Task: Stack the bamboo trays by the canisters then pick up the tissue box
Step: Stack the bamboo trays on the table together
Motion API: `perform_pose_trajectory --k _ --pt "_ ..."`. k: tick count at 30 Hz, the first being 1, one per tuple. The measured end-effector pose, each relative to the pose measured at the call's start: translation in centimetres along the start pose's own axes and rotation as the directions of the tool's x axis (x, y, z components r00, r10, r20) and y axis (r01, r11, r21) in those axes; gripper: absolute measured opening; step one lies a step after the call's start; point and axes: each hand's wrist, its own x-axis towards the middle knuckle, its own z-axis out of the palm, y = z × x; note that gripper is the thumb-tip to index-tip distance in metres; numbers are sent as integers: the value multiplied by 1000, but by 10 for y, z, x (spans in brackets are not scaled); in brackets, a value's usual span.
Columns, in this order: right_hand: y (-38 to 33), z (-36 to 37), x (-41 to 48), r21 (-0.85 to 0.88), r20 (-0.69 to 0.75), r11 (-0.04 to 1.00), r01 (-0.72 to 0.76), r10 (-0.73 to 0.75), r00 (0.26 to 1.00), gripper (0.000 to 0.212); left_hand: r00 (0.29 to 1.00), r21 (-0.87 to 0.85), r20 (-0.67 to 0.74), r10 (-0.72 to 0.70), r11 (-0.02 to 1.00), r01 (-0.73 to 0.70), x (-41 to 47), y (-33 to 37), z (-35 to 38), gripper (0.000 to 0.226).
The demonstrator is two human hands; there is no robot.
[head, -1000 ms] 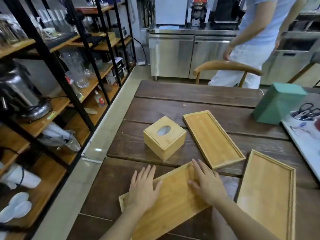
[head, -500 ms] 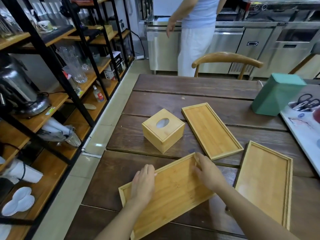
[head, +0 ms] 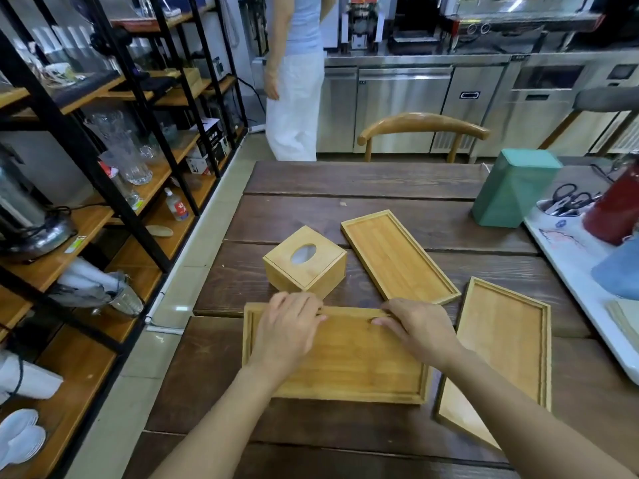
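Three bamboo trays lie on the dark wooden table (head: 363, 181). The nearest tray (head: 349, 368) sits square to me, and both hands hold its far rim: my left hand (head: 287, 331) near the far left corner, my right hand (head: 416, 328) near the far right. A narrow tray (head: 397, 255) lies diagonally behind it. The third tray (head: 501, 344) lies to the right, partly under my right forearm. A cube-shaped bamboo tissue box (head: 306, 262) with an oval opening on top stands just beyond my left hand. A green canister (head: 511, 188) stands at the far right.
A white tray (head: 574, 257) at the right edge carries scissors in a cup (head: 567, 202), a red canister (head: 619, 205) and a blue object (head: 619, 274). A wooden chair (head: 422, 124) stands behind the table; a person (head: 297, 81) stands beyond. Black shelving (head: 103, 188) lines the left.
The near tray has turned from a diagonal to square with me. Both hands have slid from its flat bottom to its far rim. The person in the background has walked left.
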Motion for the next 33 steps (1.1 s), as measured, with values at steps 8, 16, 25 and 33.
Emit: perform_pose_trajectory --k 8,16,25,33 --pt "19 -21 -38 367 -82 767 -526 590 803 28 717 -406 -117 -687 692 597 34 11 -24 78" --pt "26 -18 -81 711 22 320 -626 880 475 33 628 -639 697 -346 96 763 29 118 23 32" --pt "32 -17 -144 432 27 332 -839 925 380 34 701 -562 623 -347 424 710 48 179 65 28" --pt "46 -9 -173 91 4 314 -945 949 316 43 685 -433 674 -277 603 670 51 203 94 25"
